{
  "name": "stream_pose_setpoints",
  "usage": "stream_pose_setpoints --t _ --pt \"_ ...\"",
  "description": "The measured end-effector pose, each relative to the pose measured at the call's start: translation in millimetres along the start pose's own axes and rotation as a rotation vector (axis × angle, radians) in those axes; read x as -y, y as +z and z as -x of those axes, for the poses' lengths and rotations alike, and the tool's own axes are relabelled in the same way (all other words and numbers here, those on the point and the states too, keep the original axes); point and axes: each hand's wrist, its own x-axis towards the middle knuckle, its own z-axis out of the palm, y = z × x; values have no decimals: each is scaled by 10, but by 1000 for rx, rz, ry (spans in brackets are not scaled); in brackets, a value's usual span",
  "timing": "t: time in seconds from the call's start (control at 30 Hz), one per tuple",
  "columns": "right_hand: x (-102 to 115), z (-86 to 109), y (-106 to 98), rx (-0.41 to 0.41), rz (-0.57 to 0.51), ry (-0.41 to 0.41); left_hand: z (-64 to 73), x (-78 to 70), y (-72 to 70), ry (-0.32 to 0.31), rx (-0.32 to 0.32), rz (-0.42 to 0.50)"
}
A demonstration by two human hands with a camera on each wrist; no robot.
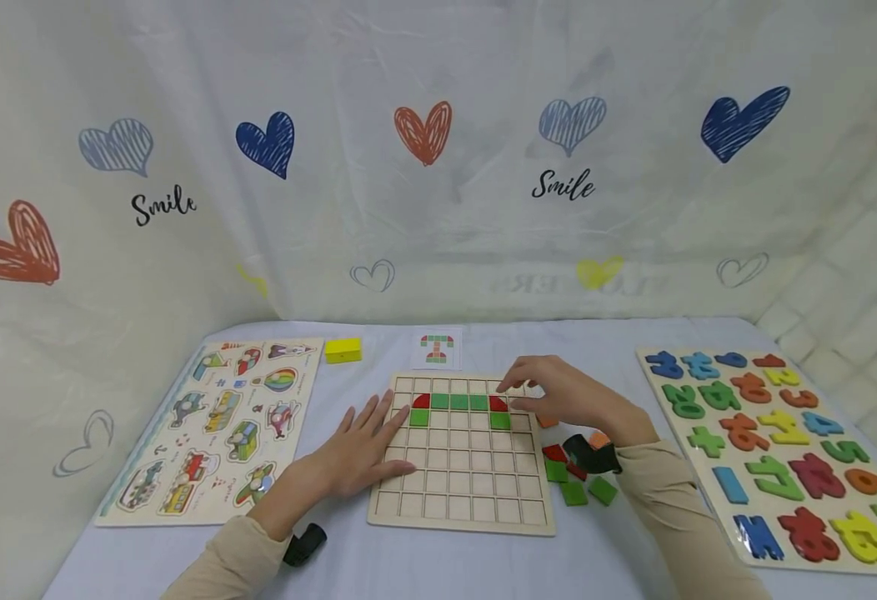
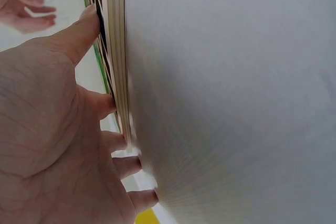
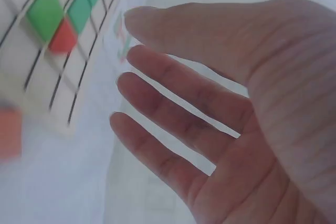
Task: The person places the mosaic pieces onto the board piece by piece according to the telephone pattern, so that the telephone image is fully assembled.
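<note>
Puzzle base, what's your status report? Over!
Left hand on left edge of grid board. Right hand at upper right, seemingly empty. Seven tiles set on the board. In the way: hands over board edges; loose tiles lie right.

We find open cells across the lower rows of the grid board point(image 1: 461, 483), with bare worktop point(image 1: 438, 571) in front. The left hand point(image 1: 359, 450) obstructs the gap toward the picture puzzle point(image 1: 213, 517); the right hand point(image 1: 558, 392) overhangs the far right corner. Loose tiles point(image 1: 574, 494) litter the passage toward the number board point(image 1: 764, 507); a yellow block point(image 1: 343, 351) and card point(image 1: 437, 348) stand beyond.
</note>
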Motion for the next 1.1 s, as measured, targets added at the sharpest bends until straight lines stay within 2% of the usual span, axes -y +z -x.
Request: stream_pose_setpoints --t 0.13,0.3,0.4,0.57,0.87,1.0,1.1 --pt "-176 195 -108 -26 10 41 4 2 4 1 -1 0" --pt "-319 296 -115 -27 10 44 21 21 17 -11 0 -15" --pt "-382 307 -64 -4 -8 70 15 30 25 -10 -5 -20" --pt "-473 308 32 27 -10 59 -5 22 27 8 -6 -12" --pt "-574 296 137 -59 9 85 -3 -8 1 2 0 -22" --pt "-573 271 151 -47 9 138 1 -7 1 -3 -3 -22" --pt "-565 248 155 -31 -1 212 7 -3 6 -6 -5 -10"
